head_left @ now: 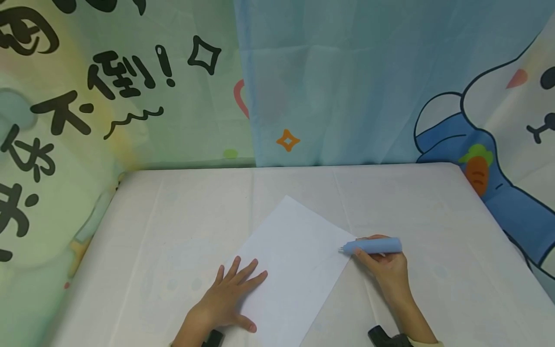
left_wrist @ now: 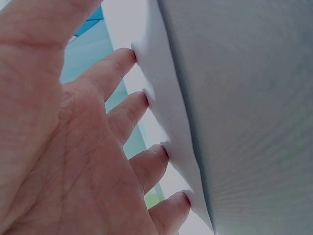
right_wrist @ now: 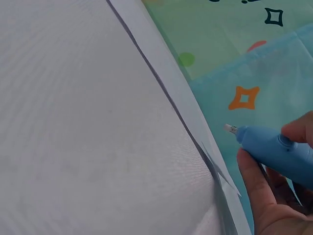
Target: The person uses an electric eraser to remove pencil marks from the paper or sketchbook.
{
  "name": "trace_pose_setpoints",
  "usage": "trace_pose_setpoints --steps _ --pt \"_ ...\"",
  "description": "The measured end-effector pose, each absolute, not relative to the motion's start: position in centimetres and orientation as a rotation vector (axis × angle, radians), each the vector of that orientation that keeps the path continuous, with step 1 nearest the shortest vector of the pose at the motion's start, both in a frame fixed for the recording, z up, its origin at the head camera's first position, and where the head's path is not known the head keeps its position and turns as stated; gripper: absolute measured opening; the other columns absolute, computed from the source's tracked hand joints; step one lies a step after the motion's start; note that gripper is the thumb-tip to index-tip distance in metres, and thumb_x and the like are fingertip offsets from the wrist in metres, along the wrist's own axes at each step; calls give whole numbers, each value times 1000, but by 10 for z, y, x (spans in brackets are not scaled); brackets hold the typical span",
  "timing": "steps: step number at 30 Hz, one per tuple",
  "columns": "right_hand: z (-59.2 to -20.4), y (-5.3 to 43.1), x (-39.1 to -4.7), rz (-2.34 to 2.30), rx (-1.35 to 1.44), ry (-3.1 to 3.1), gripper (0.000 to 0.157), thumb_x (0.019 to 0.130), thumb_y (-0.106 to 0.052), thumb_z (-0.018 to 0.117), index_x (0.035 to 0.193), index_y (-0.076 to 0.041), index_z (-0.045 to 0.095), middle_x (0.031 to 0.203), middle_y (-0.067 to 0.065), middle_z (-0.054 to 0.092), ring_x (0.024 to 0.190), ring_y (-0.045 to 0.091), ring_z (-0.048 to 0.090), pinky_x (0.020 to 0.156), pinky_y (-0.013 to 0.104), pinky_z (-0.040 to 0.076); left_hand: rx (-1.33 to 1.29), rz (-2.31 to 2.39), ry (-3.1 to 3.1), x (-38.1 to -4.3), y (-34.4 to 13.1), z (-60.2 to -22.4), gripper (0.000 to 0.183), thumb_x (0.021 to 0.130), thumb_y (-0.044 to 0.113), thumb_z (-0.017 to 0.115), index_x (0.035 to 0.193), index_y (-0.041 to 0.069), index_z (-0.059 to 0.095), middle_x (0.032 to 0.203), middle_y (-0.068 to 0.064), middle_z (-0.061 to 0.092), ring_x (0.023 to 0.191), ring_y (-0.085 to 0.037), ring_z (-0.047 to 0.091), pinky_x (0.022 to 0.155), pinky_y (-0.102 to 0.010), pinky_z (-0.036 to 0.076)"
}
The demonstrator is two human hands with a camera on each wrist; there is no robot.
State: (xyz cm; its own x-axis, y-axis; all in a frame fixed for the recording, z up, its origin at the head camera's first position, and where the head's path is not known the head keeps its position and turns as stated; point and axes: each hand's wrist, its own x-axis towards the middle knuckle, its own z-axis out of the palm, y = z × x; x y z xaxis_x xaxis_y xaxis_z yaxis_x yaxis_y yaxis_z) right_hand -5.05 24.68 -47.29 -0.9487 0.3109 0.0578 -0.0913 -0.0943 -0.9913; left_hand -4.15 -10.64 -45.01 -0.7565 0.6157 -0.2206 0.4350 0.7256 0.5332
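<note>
A white sheet of paper lies at a slant on the table, one corner pointing away. My left hand rests with spread fingers over its left edge; the left wrist view shows the fingertips touching the sheet. At the sheet's right corner, my right hand grips a light blue electric eraser with a small pale tip pointing left. In the right wrist view, the eraser's body has a round button, with the thumb right at it. The tip stands over the paper.
A white cloth with fold creases covers the table. Behind it hang printed curtains, green and blue, with a cartoon figure at right. Black wrist mounts show at the near edge.
</note>
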Motion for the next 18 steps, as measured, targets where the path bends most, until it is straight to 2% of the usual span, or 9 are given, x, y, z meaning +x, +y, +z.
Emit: trace_pose_setpoints --steps 6,12,18 --pt "-472 246 -51 2140 -215 -1927 35 78 21 66 107 8 50 94 -5 70 85 6 69 79 14 54 801 658 2530 -42 -106 -452 105 61 45 86 151 22 38 161 -8 25 147 -44 9 113 -69 9" --pt "-471 247 -50 2074 -333 -1975 41 79 19 66 108 -2 47 90 -9 67 80 3 69 75 13 55 797 622 2530 -42 -105 -453 105 61 46 84 151 22 37 161 -8 24 148 -42 8 114 -67 9" --pt "-471 247 -53 2062 -265 -1912 44 76 25 64 106 -4 51 87 -7 69 77 4 70 73 14 55 805 649 2537 -42 -106 -451 105 61 45 85 151 21 37 161 -9 25 147 -44 9 113 -68 10"
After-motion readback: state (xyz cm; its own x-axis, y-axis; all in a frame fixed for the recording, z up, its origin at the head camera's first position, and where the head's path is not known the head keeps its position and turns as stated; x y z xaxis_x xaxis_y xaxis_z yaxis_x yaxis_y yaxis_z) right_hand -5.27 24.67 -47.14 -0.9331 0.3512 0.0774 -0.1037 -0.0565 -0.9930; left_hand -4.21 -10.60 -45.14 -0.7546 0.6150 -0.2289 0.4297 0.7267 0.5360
